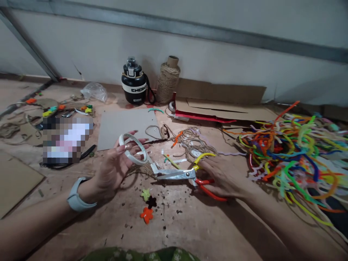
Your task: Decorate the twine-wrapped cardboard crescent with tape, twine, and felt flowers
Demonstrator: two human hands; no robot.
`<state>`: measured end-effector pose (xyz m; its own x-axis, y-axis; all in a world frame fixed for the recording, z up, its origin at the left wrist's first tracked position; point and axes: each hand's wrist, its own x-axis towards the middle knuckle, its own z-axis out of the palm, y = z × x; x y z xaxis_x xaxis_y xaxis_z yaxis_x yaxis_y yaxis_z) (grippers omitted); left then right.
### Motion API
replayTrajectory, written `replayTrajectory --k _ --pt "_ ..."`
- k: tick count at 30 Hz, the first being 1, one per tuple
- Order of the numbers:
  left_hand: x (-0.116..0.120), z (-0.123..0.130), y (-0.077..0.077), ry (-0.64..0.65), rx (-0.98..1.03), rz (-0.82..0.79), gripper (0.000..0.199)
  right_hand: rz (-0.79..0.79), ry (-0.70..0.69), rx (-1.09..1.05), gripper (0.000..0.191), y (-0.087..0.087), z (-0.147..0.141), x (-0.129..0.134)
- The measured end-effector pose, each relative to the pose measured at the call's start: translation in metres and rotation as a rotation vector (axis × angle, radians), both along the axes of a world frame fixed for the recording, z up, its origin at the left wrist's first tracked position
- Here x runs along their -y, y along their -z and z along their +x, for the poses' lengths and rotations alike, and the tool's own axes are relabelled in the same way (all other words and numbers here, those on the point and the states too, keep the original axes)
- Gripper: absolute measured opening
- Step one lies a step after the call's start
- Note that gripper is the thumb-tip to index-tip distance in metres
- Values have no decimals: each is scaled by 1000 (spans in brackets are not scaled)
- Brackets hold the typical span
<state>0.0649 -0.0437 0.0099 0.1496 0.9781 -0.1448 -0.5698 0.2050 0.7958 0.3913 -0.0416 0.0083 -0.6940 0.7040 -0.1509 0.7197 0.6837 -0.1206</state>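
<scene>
The left hand (115, 161) clasps the tape roll (135, 157) above the wooden surface's (190, 232) middle; the right hand (221, 172) grips the scissors (174, 175). Snipping the strip (154, 168) seems in hand, which calls for steady tension and aligned blades.

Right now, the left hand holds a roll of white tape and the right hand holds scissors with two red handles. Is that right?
Not quite: the head view shows one yellow handle and one red handle on the scissors. The right hand does hold them, and the left hand holds the white tape.
</scene>
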Motion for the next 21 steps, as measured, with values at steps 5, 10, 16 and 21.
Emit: replayTrajectory --k 5,10,16,21 --pt "9 -12 21 123 -172 216 69 133 175 86 36 4 19 4" --pt "23 -25 39 284 -331 513 80 133 282 95 43 13 38 3" --pt "23 -22 39 297 -379 588 80 56 270 -93 37 -7 25 11" --pt "33 -26 52 185 -403 745 87 -386 311 -585 29 -20 -50 24"
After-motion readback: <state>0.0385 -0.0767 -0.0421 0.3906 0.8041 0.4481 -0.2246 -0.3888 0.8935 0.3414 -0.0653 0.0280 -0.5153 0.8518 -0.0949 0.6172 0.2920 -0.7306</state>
